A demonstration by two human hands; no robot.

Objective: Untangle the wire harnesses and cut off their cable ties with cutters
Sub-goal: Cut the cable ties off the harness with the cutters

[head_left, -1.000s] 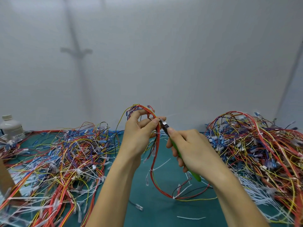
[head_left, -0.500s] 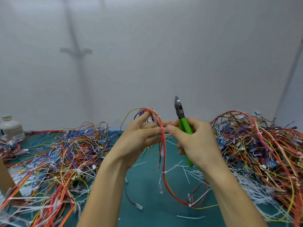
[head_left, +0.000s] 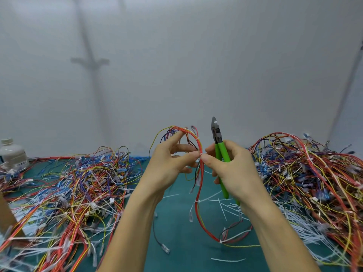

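Wire harness (head_left: 199, 143) in left hand (head_left: 167, 169) pinch, green cutters (head_left: 220, 152) in right hand (head_left: 235, 171) grip

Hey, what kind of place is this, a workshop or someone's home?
Probably a wiring rework bench in a workshop: heaps of tangled wire harnesses on a green mat, snipped cable ties strewn about, green-handled cutters in the right hand, one harness pinched by the left hand.

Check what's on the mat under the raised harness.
Under the harness: cut white tie offcuts on the green mat, plus a dark loose lead with a clear terminal. The forearms and right hand hide more mat; anything there is unseen.
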